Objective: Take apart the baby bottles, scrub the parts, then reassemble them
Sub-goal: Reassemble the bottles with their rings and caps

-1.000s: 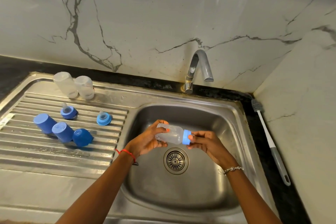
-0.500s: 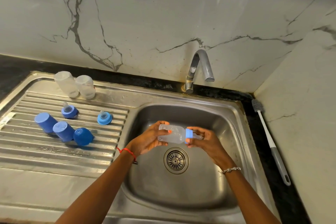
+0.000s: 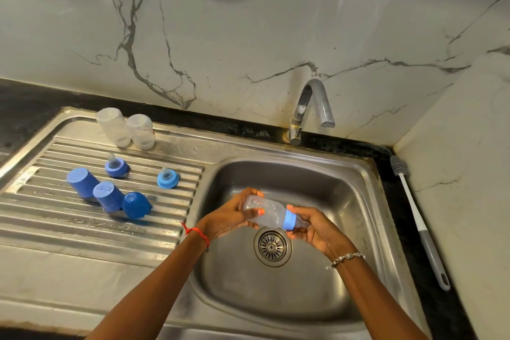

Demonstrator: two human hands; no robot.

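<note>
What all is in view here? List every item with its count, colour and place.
bottle in hand: 1, clear with blue collar, held sideways over the sink basin
bottle bodies: 2, clear, upside down at the back of the draining board
teat rings: 2, blue, on the draining board
caps: 3, blue, grouped on the draining board
brush: 1, white and grey, on the counter right of the sink
tap: 1, steel, behind the basin
sink: 1, steel
left hand: grips the bottle body
right hand: holds the collar end
</note>
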